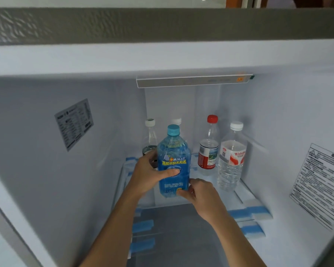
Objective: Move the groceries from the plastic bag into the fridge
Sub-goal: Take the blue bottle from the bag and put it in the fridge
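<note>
A blue drink bottle [173, 160] with a light blue cap and yellow lettering stands upright at the front of the fridge's top glass shelf [228, 197]. My left hand [149, 173] wraps its left side, thumb across the label. My right hand [200, 193] grips its lower right corner at the base. Behind it a clear bottle with a white cap [149, 135] is partly hidden, and only the white cap [176, 121] of another bottle shows. The plastic bag is out of view.
To the right on the same shelf stand a red-capped water bottle [208, 147] and a white-capped water bottle [232, 157]. Blue tape strips [249, 211] hold the shelf edges. Stickers sit on the left wall [74, 123] and right wall [320, 185]. A control panel [193, 80] hangs above.
</note>
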The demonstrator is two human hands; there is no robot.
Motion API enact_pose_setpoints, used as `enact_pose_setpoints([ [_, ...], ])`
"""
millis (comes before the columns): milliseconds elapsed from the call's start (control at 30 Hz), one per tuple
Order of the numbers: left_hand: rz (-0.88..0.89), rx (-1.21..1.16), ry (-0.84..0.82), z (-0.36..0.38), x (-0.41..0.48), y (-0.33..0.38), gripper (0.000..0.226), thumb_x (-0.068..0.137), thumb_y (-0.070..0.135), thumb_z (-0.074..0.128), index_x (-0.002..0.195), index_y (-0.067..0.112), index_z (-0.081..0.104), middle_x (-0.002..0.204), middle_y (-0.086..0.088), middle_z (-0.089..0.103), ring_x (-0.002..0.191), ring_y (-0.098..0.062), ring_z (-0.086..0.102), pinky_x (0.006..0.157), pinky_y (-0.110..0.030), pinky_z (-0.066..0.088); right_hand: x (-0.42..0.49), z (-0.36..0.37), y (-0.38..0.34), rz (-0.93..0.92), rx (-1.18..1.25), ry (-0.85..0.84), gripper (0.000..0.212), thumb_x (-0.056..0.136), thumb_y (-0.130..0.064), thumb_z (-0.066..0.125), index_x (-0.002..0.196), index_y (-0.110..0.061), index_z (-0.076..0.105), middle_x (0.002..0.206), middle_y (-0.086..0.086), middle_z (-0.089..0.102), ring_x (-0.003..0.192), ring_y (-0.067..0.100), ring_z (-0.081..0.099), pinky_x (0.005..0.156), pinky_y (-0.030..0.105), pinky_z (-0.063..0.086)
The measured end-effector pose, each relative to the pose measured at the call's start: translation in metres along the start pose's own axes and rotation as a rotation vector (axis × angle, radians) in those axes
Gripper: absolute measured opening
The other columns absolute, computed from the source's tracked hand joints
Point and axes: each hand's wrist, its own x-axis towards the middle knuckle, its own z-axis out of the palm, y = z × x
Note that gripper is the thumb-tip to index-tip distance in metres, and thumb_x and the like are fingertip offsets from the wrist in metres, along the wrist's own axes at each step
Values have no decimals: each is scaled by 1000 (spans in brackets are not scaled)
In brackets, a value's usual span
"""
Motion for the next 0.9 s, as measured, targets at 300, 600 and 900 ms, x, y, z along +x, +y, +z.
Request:
enact_pose_setpoints([
  [300, -24, -22, -5, 6, 1, -17, 45, 67, 14, 89, 104, 28, 67, 98, 13, 76, 95, -8, 71, 76, -22, 57, 4, 11, 6, 18, 2, -23, 47, 94, -49, 60, 125, -14, 62, 93, -7, 52, 81, 4, 51, 60, 7, 33],
  [600, 8, 160, 8, 9, 3, -25, 50, 71, 29, 88, 114, 27, 63, 108, 12, 72, 101, -4, 67, 80, -15, 55, 3, 11, 5, 61, 2, -31, 44, 96, -48, 59, 121, -12, 63, 91, -3, 53, 75, 5, 50, 57, 11, 32],
  [900, 314, 1049, 187, 10, -38, -22, 69, 79, 50, 75, 132, 12, 55, 103, -6, 71, 88, -23, 67, 61, -30, 50, -7, -1, 1, -22, -348, 8, 54, 98, -56, 50, 132, -16, 59, 115, 6, 65, 107, 19, 59, 87, 31, 51],
])
